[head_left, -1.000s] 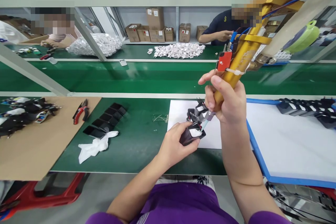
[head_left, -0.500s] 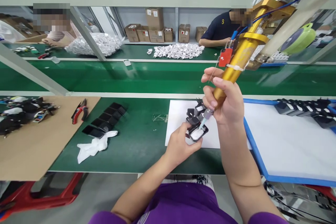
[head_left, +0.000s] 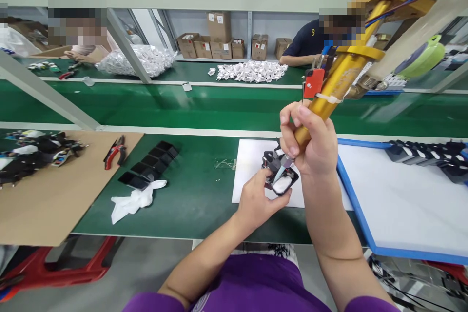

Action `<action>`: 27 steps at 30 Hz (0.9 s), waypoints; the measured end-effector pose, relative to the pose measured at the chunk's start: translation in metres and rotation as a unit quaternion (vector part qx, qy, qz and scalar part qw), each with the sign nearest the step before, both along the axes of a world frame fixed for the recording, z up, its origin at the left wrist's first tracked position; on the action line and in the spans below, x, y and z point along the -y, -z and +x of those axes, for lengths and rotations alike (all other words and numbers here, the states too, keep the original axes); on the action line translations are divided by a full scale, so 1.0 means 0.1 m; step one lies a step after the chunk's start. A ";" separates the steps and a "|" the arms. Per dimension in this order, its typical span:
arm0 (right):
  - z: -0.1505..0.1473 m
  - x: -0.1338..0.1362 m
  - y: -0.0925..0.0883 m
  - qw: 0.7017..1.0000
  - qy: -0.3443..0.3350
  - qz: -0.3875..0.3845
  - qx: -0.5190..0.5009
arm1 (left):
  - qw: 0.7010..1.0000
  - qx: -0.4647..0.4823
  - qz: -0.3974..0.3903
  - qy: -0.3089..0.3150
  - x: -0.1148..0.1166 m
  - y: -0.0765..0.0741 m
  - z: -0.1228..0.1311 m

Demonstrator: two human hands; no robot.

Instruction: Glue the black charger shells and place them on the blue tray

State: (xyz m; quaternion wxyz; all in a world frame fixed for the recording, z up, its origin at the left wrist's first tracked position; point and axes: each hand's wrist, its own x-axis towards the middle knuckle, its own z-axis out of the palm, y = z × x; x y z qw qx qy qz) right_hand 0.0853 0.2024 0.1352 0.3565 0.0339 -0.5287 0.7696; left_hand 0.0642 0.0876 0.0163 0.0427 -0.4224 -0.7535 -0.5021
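My right hand is wrapped round the lower end of a gold glue dispenser, which slants down to the left. Its narrow pale nozzle points into a small black plastic housing with white material inside. Between thumb and fingers, my left hand grips that housing over a white sheet. Other black parts lie just behind the housing, partly hidden by my hands. A red switch block is fixed to the dispenser above my right fingers.
Left of me lie a row of black cases, a white cloth and red-handled pliers. On the right, a blue-edged tray carries black housings. Two people sit across the green belt, near a white-parts pile.
The black housing and my left hand have shifted slightly right in view. My right index finger, stretched out before, is now curled in near the dispenser. The view has moved a little.
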 end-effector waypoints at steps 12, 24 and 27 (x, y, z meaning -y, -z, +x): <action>0.01 -0.24 0.16 0.996 0.070 -0.003 -0.047 | 0.995 0.082 -0.049 -0.001 0.27 0.23 -0.31; 0.10 -0.78 0.46 0.934 0.329 0.124 0.066 | 0.990 0.099 -0.099 -0.034 0.47 0.47 -0.59; 0.12 -0.93 0.51 0.906 0.378 0.147 0.122 | 0.982 0.093 -0.160 -0.045 0.45 0.52 -0.62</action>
